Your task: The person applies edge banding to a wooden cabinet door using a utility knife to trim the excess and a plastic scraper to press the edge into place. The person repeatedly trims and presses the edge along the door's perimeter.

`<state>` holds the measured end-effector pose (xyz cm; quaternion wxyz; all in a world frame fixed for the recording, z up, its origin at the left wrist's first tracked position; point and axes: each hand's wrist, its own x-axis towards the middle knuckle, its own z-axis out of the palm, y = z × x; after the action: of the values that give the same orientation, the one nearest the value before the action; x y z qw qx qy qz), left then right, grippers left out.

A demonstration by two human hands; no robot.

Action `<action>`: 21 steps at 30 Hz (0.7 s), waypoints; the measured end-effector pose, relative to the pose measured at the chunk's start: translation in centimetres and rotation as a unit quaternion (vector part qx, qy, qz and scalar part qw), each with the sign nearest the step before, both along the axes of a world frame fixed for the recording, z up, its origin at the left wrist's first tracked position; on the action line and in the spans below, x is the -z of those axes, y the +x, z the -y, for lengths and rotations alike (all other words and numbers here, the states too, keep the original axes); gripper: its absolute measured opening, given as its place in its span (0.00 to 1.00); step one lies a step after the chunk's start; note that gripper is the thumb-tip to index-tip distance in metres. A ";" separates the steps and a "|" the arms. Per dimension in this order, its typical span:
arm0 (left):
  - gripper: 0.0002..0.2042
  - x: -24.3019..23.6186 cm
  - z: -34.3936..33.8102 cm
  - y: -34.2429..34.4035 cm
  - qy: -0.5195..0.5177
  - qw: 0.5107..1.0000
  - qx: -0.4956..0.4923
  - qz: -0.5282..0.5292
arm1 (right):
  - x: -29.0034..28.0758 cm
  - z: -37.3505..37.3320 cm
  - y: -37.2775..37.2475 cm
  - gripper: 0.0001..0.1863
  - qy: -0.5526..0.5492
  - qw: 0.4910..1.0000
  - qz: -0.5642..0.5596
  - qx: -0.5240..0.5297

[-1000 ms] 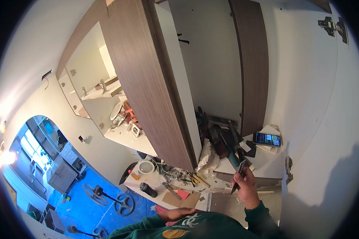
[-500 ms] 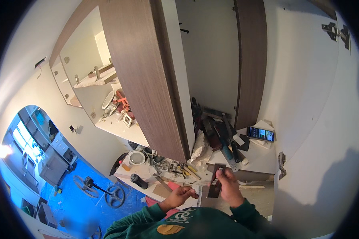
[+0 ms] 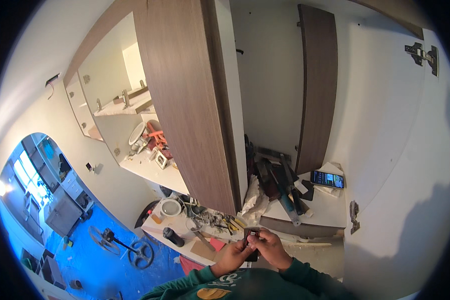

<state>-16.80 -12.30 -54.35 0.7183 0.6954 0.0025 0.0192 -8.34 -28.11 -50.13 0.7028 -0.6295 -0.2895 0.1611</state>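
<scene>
My left hand (image 3: 235, 257) and my right hand (image 3: 269, 248) are together low in the centre, both closed on a small dark flat metal piece (image 3: 251, 231) held upright between the thumbs. Fingers hide part of it, and I cannot tell exactly what it is. Just beyond my hands are the white counter (image 3: 155, 229), with cardboard (image 3: 202, 252), a dark bottle (image 3: 172, 236) and scattered hand tools, and an open cupboard holding piled dark tools (image 3: 280, 187), crumpled white material (image 3: 255, 202) and a lit smartphone (image 3: 327, 179) on white pieces.
A tall wood-veneer panel (image 3: 177, 100) stands centre-left, beside a cabinet (image 3: 110, 85) with cluttered shelves. A white door (image 3: 395, 165) with metal hinges fills the right. At lower left, an archway leads to blue floor covering (image 3: 100, 270) with a wheeled metal bar (image 3: 125, 247).
My left hand has risen and joined my right hand on the dark piece. My right hand has moved down and leftward from beside the cupboard, turning the piece.
</scene>
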 end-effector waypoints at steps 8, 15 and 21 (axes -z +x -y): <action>0.11 0.3 -4.2 -0.8 -0.177 0.968 -0.174 0.038 | -3.4 0.9 4.3 0.24 -0.078 0.995 -0.009 0.068; 0.13 8.2 -10.3 -5.1 -0.073 0.937 -0.342 0.010 | -0.2 -0.5 4.2 0.18 -0.265 0.929 -0.012 -0.258; 0.13 25.7 -16.8 -14.7 0.081 0.890 -0.379 -0.241 | 18.9 5.1 2.6 0.17 -0.327 0.911 -0.010 -0.250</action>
<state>-31.54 4.53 -80.04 0.5752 0.6803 0.4377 0.1217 -5.72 -33.22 -69.04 0.3971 -0.7295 -0.3617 0.4235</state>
